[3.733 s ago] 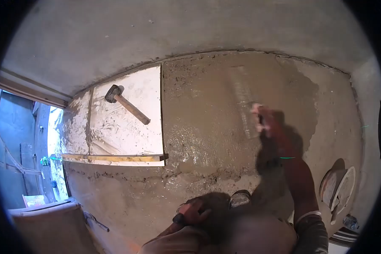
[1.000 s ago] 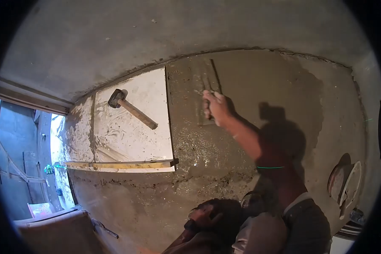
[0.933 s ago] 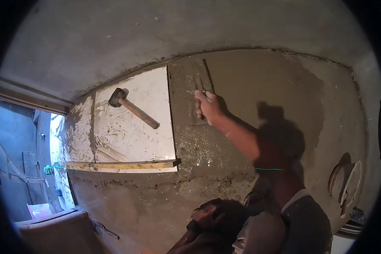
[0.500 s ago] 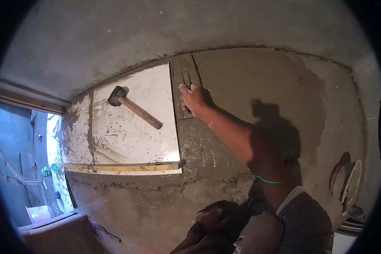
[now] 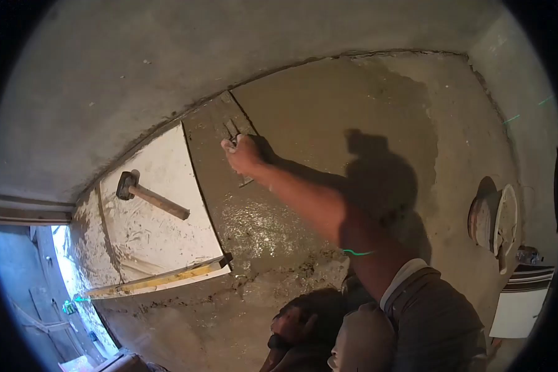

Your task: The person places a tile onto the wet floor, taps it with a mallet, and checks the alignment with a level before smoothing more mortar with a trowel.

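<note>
My right hand (image 5: 243, 155) is wrapped round the handle of a flat trowel (image 5: 234, 127), whose blade lies on wet grey mortar (image 5: 316, 105). To the left of the trowel are large white tiles (image 5: 161, 198) smeared with mortar. A hammer (image 5: 158, 201) with a wooden handle rests on them. Along the tiles' lower edge runs a yellow level or straightedge (image 5: 161, 280). Low in the view, my left hand (image 5: 294, 323) is near my knee, in shadow, and its fingers are hard to make out.
A wall (image 5: 124, 74) runs along the far side of the floor. At the right stand a round pan or bucket (image 5: 505, 220) and a white piece (image 5: 518, 310) with stripes beside it. A green laser device (image 5: 68, 307) is by the doorway at left.
The view has turned and shifted, so the tiles and hammer appear further left and lower. My right hand still grips the trowel, now a little further from the tile edge.
</note>
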Motion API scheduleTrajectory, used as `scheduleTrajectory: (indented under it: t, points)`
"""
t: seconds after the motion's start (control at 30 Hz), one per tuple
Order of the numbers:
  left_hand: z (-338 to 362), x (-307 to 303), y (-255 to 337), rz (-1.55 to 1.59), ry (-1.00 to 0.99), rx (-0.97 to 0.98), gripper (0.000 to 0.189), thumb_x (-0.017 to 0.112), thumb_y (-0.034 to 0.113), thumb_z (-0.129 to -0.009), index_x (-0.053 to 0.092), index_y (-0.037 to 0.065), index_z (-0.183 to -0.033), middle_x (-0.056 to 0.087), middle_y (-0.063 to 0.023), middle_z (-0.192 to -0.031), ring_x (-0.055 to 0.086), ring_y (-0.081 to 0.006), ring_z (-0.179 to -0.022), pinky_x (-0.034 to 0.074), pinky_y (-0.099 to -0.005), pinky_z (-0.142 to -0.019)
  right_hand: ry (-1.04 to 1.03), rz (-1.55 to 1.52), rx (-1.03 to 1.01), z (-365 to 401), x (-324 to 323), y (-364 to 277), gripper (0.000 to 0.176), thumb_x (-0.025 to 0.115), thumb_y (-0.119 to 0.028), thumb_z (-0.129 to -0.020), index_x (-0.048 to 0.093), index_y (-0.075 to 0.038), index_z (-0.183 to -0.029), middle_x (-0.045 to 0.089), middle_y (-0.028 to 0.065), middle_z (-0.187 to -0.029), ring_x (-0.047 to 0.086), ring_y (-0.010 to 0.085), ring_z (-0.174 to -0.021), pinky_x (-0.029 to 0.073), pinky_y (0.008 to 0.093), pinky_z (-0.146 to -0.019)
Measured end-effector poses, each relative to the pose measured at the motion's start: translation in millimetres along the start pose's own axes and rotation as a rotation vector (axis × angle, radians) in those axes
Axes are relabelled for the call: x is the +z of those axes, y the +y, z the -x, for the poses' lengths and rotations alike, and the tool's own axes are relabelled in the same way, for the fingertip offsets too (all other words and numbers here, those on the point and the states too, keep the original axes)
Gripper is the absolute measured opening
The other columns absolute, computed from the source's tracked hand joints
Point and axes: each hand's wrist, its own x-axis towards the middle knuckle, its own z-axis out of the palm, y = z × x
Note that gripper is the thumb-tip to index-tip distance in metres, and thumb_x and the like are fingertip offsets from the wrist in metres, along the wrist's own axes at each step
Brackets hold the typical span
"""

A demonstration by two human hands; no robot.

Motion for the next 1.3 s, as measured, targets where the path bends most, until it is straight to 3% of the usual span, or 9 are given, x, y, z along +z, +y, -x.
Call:
scheduleTrajectory:
  t: [0.1, 0.17, 0.5, 0.57, 0.63, 0.77, 0.83, 1.23, 1.3]
  points:
    - [-2.8, 1.0, 2.4, -0.163, -0.029, -0.079, 0.045, 0.078, 0.043, -0.079, 0.071, 0.012, -0.11, 0.072, -0.0101, -0.092, 0.07, -0.0294, -0.076, 0.057, -0.0401, -0.069, -0.03, -0.037, 0.078, 1.9, -64.0, 5.9, 0.049, 0.063, -0.041, -0.094, 0.058, 0.008, -0.101, 0.067, 0.0244, -0.082, 0.07, 0.0376, -0.072, 0.054, 0.0455, -0.063]
    - [-4.8, 7.1, -3.7, -0.178, 0.06, 0.041, 0.045, 0.08, 0.04, -0.078, 0.07, 0.009, -0.11, 0.073, -0.0105, -0.098, 0.071, -0.0308, -0.082, 0.057, -0.0399, -0.072, 0.106, -0.064, 0.011, -8.6, -100.5, 27.3, 0.05, 0.063, -0.046, -0.096, 0.056, 0.004, -0.095, 0.059, 0.0093, -0.064, 0.062, 0.0202, -0.052, 0.051, 0.0365, -0.046]
    - [-3.6, 10.6, -9.1, -0.288, -0.005, 0.006, 0.045, 0.08, 0.036, -0.079, 0.068, 0.008, -0.112, 0.072, -0.011, -0.101, 0.071, -0.0298, -0.084, 0.057, -0.0412, -0.071, 0.305, -0.302, 0.113, 5.0, -362.2, 131.7, 0.036, 0.064, -0.043, -0.096, 0.058, -0.009, -0.087, 0.056, -0.0004, -0.068, 0.05, 0.0118, -0.054, 0.046, 0.0321, -0.048]
    - [-3.9, 9.5, -7.7, -0.248, -0.044, -0.092, 0.055, 0.07, 0.057, -0.082, 0.068, 0.008, -0.109, 0.072, -0.0151, -0.097, 0.07, -0.0358, -0.084, 0.057, -0.0473, -0.069, 0.385, -0.19, 0.084, 6.5, -404.3, 163.5, 0.032, 0.064, -0.04, -0.097, 0.054, -0.015, -0.081, 0.052, -0.002, -0.065, 0.049, 0.0109, -0.054, 0.041, 0.0322, -0.046]
    - [-7.6, 1.0, 2.9, -0.215, -0.082, -0.112, 0.057, 0.07, 0.058, -0.082, 0.068, 0.007, -0.109, 0.072, -0.0155, -0.098, 0.07, -0.0361, -0.086, 0.057, -0.0468, -0.07, 0.518, -0.471, 0.162, 29.5, -422.5, 162.0, 0.029, 0.064, -0.042, -0.096, 0.055, -0.017, -0.086, 0.045, -0.0057, -0.065, 0.044, 0.0099, -0.054, 0.034, 0.0283, -0.047]
    - [-6.5, 4.7, 0.9, -0.164, -0.073, -0.087, 0.062, 0.066, 0.062, -0.082, 0.066, 0.009, -0.113, 0.071, -0.0155, -0.102, 0.069, -0.0374, -0.091, 0.057, -0.0469, -0.076, 0.525, -0.82, 0.228, 101.1, -427.0, 141.5, 0.033, 0.056, -0.046, -0.1, 0.059, -0.016, -0.086, 0.042, -0.0065, -0.061, 0.034, 0.0108, -0.047, 0.031, 0.0269, -0.046]
    - [-11.2, -3.0, 13.8, -0.22, -0.112, -0.181, 0.056, 0.07, 0.056, -0.083, 0.065, 0.01, -0.114, 0.071, -0.0129, -0.099, 0.069, -0.0347, -0.087, 0.057, -0.0446, -0.072, 0.214, -0.976, 0.124, 123.1, -419.5, 152.3, 0.034, 0.055, -0.047, -0.101, 0.06, -0.015, -0.09, 0.041, -0.006, -0.06, 0.035, 0.0088, -0.048, 0.031, 0.0258, -0.047]
    - [-6.1, -6.6, 10.1, -0.191, -0.2, -0.215, 0.057, 0.068, 0.058, -0.084, 0.064, 0.012, -0.118, 0.07, -0.0129, -0.101, 0.069, -0.0359, -0.089, 0.057, -0.0448, -0.072, 0.036, -1.013, 0.148, 45.0, -289.6, 99.9, 0.038, 0.055, -0.049, -0.1, 0.057, -0.011, -0.097, 0.044, -0.0054, -0.064, 0.037, 0.0092, -0.048, 0.033, 0.0278, -0.049]
    - [-6.3, -9.8, 13.3, -0.124, -0.11, -0.101, 0.054, 0.065, 0.058, -0.085, 0.063, 0.009, -0.108, 0.07, -0.016, -0.096, 0.069, -0.0384, -0.085, 0.056, -0.0481, -0.07, -0.005, -1.026, 0.164, 25.0, -275.5, 97.1, 0.039, 0.056, -0.05, -0.099, 0.057, -0.011, -0.096, 0.043, -0.0053, -0.064, 0.038, 0.0098, -0.049, 0.034, 0.0279, -0.049]
